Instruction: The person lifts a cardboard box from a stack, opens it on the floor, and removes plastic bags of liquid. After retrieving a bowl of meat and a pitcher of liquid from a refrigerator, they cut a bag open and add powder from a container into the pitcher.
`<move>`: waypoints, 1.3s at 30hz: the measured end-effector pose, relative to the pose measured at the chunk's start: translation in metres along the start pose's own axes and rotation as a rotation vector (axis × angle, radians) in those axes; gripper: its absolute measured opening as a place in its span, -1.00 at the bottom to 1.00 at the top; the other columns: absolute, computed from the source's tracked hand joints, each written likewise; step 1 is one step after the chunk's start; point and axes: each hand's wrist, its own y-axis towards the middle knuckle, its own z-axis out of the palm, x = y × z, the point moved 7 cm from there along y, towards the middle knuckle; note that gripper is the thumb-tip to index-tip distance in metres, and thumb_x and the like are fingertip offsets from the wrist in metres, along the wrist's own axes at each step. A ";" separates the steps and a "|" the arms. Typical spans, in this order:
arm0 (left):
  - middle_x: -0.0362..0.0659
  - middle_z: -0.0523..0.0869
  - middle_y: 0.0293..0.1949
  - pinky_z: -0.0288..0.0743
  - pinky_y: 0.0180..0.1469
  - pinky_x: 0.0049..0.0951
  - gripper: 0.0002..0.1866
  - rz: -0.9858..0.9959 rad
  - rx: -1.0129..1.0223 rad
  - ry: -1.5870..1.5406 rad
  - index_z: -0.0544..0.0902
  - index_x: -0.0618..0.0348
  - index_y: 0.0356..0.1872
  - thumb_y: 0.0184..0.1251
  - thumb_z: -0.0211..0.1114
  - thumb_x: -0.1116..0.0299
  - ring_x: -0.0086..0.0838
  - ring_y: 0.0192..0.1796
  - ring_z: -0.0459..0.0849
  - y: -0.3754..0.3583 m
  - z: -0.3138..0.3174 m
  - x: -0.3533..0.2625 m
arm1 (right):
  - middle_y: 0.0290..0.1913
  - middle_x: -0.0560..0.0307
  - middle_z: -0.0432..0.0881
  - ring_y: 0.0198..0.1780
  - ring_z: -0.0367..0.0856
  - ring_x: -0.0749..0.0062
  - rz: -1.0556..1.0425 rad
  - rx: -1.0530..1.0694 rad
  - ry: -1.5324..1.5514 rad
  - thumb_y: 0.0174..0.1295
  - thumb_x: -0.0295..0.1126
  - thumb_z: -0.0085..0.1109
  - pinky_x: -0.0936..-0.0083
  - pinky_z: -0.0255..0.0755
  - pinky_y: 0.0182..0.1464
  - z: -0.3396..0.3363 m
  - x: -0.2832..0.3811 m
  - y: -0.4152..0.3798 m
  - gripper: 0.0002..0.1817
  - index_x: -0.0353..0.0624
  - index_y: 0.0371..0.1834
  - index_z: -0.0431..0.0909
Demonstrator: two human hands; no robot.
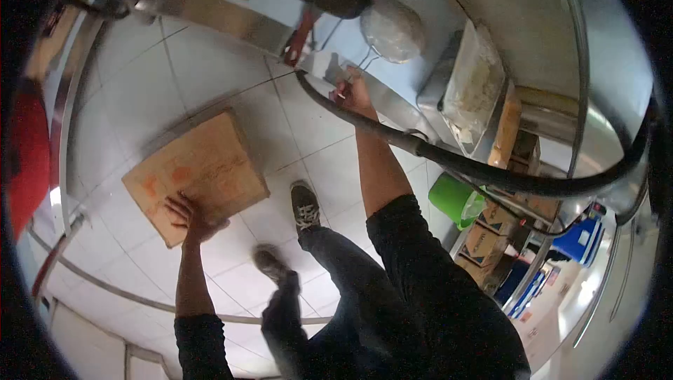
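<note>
The left hand [198, 224] spreads over one box [203, 163] at 9 o'clock; the right hand [358, 94] pinches one sieve [392, 29] at 1.

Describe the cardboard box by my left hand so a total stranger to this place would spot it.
Start at the white tiled floor, then look left of the shoes. There, with the left hand over its lower part, is a brown cardboard box with faint orange-red marks on its upper face. Unlike the cartons grouped at right, it sits alone on the tiles.
</note>
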 end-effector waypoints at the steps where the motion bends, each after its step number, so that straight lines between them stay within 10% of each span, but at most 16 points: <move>1: 0.38 -0.81 0.39 -0.34 0.14 0.78 0.78 -0.015 0.046 -0.020 -0.62 0.26 0.45 -0.49 0.64 -0.36 0.38 0.43 -0.81 -0.003 0.001 -0.001 | -0.57 0.31 0.48 -0.58 0.45 0.46 0.032 -0.090 0.000 0.34 -0.10 0.12 0.50 0.50 -0.42 0.005 0.012 -0.020 -0.79 0.03 -0.22 0.52; 6: 0.37 -0.75 0.42 -0.44 0.21 0.72 0.77 0.005 -0.080 -0.134 -0.62 0.26 0.45 -0.48 0.68 -0.29 0.34 0.45 -0.79 -0.008 -0.003 -0.004 | -0.66 0.34 0.34 -0.67 0.24 0.59 -0.301 -0.426 -0.459 0.31 -0.17 0.20 0.59 0.11 -0.72 -0.020 0.081 -0.050 -0.76 -0.06 -0.42 0.51; 13: 0.36 -0.57 0.49 -0.10 0.24 0.69 0.78 -0.117 -0.113 0.072 -0.55 0.36 0.46 -0.54 0.68 -0.31 0.33 0.51 -0.63 -0.001 -0.009 -0.013 | -0.59 0.29 0.39 -0.70 0.23 0.58 -0.352 -0.281 -0.346 0.28 -0.26 0.13 0.53 0.08 -0.74 -0.090 0.014 -0.122 -0.80 -0.15 -0.21 0.52; 25: 0.27 -0.54 0.52 -0.06 0.28 0.60 0.71 -0.085 -0.329 0.058 -0.56 0.24 0.49 -0.42 0.54 -0.45 0.21 0.54 -0.63 0.022 0.003 0.019 | -0.71 0.31 0.37 -0.73 0.27 0.64 -0.485 -0.303 -0.637 0.26 -0.23 0.25 0.56 0.14 -0.71 -0.259 -0.076 -0.323 -0.72 -0.19 -0.49 0.57; 39: 0.10 -0.71 0.51 -0.51 0.39 0.49 0.75 0.008 -0.283 -0.160 -0.60 0.21 0.48 -0.46 0.55 -0.47 0.01 0.53 -0.79 -0.022 -0.010 -0.004 | -0.62 0.27 0.37 -0.71 0.22 0.53 -0.764 -0.733 -0.082 0.11 -0.29 0.20 0.45 0.06 -0.70 -0.419 0.180 -0.287 -0.82 -0.09 -0.53 0.46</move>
